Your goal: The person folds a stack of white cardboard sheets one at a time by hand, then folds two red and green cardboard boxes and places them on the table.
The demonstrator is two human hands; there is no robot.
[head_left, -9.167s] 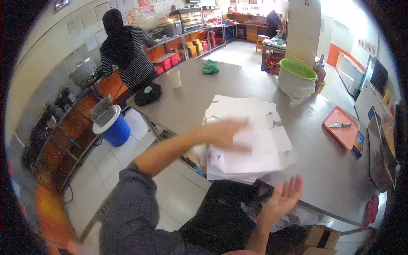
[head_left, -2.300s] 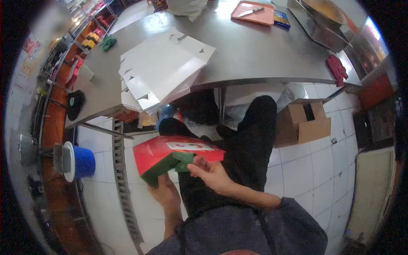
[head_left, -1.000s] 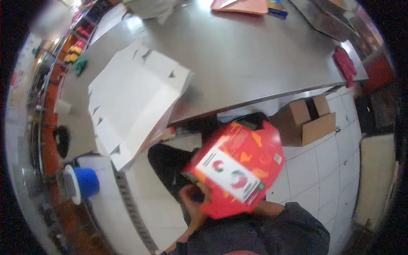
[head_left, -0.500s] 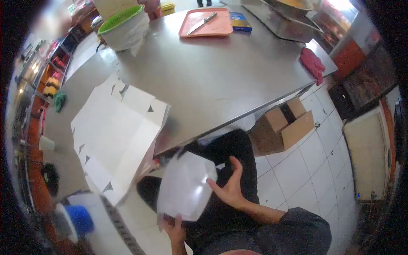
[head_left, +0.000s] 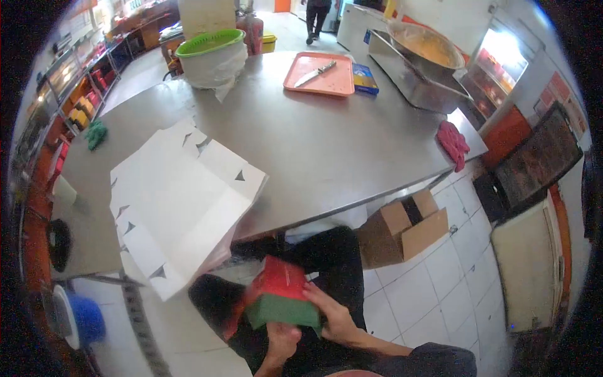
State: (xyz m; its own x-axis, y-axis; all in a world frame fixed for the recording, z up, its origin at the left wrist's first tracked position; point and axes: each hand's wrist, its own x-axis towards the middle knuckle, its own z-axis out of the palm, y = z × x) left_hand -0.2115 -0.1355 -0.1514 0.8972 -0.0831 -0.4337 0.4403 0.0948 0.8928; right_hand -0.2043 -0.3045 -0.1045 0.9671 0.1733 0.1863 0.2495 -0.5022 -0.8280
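A red and green cardboard box [head_left: 282,308], partly folded and slightly blurred, is held above my lap. My left hand [head_left: 282,340] is closed on its lower green side. On the right, my right hand [head_left: 331,315] grips the box's edge, with fingers against the red panel. A stack of flat, white-faced box blanks [head_left: 182,195] with small dark cut-outs lies on the steel table [head_left: 295,151] to the left, overhanging its near edge.
On the table are a pink tray [head_left: 319,74] with a knife [head_left: 315,73], a green-rimmed tub [head_left: 211,56], metal pans [head_left: 418,69] and a red cloth [head_left: 452,144]. An open carton [head_left: 402,229] sits on the floor; a blue-and-white tub [head_left: 85,317] stands lower left. A person [head_left: 317,19] is far back.
The cardboard showed its white inner face; now its red and green printed sides show and it is more folded. Both hands have come closer together lower down. The view has shifted slightly.
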